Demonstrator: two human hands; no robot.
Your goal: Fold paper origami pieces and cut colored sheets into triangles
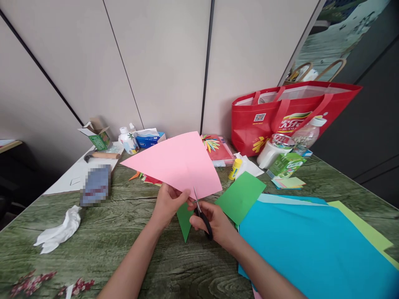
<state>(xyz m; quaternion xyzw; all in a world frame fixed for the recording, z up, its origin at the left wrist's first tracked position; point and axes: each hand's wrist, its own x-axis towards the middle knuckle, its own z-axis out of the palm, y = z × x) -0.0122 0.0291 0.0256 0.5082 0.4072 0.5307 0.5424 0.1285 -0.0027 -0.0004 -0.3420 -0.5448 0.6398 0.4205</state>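
Observation:
A large sheet of pink paper [177,162] is held up over the table, its lower edge pinched by my left hand [170,201]. My right hand [215,220] grips a pair of scissors [204,222] with black handles. The scissor blades point up at the lower edge of the pink paper, close to my left thumb. Beneath my hands lies a pointed green paper piece [184,220]. Another green sheet [241,197] rests to the right, partly over a stack of blue paper [305,241].
A yellow glue stick [235,169] stands behind the green sheet. At the back right are a red bag [262,124], a jar [274,151], a bottle [307,135] and a green box [286,165]. A hammer [102,155] and crumpled tissue [59,230] lie left.

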